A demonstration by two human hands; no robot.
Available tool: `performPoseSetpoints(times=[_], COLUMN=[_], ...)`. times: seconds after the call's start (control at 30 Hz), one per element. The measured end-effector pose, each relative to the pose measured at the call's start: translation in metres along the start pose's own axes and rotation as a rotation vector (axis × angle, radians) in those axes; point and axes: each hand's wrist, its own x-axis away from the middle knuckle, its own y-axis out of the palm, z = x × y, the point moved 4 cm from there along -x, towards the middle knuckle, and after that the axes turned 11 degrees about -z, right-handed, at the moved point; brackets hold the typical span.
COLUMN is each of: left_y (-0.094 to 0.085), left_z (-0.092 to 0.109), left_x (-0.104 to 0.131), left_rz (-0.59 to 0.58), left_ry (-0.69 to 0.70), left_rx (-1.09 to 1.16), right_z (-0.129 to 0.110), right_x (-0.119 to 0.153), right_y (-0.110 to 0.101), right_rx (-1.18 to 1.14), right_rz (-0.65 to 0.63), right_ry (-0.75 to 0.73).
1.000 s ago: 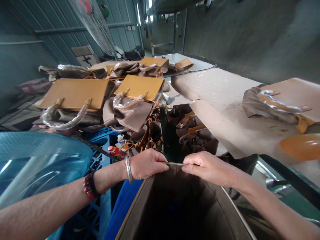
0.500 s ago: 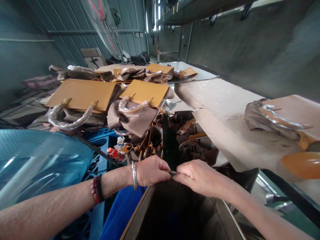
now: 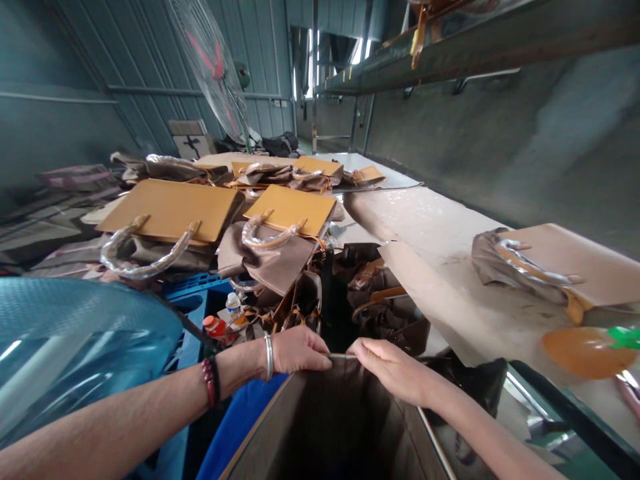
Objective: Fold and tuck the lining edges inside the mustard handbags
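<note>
Close in front of me stands a dark brown handbag [image 3: 345,420], its top spread wide so that the shadowed inside shows. My left hand [image 3: 299,351], with a silver bangle and a red beaded bracelet at the wrist, pinches the bag's far rim between thumb and fingers. Just to its right, my right hand [image 3: 383,363] grips the same rim. A short stretch of pale-edged rim runs between the two hands. Past them, a yellow-and-brown handbag [image 3: 293,210] with plastic-wrapped handles lies on the pile, beside a larger tan handbag [image 3: 173,208].
A pinkish-tan handbag [image 3: 583,263] lies on the brown-covered table [image 3: 420,227] at right, near an orange carrot-shaped object [image 3: 583,352]. At left are a blue translucent plastic sheet [image 3: 85,353], an orange-capped bottle [image 3: 215,327] and a blue crate [image 3: 193,400]. A fan [image 3: 213,70] stands behind.
My hands have moved slightly apart along the rim, showing more of it between them. The view has tilted up a little, bringing more of the overhead shelf into sight.
</note>
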Motion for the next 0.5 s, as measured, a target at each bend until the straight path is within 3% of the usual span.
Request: performPoseSetpoints(times=[0.33,0.5], left_y=[0.011,0.022], left_z=[0.013,0.03], left_x=[0.006,0.008], left_rz=[0.0,-0.043], left_ry=[0.058,0.137], left_rx=[-0.124,-0.199], right_z=[-0.005,-0.026], right_x=[0.003,0.025], right_y=[0.002,-0.003], right_rx=[0.17,0.293], right_rz=[0.066,0.219], right_ry=[0.018,0.053])
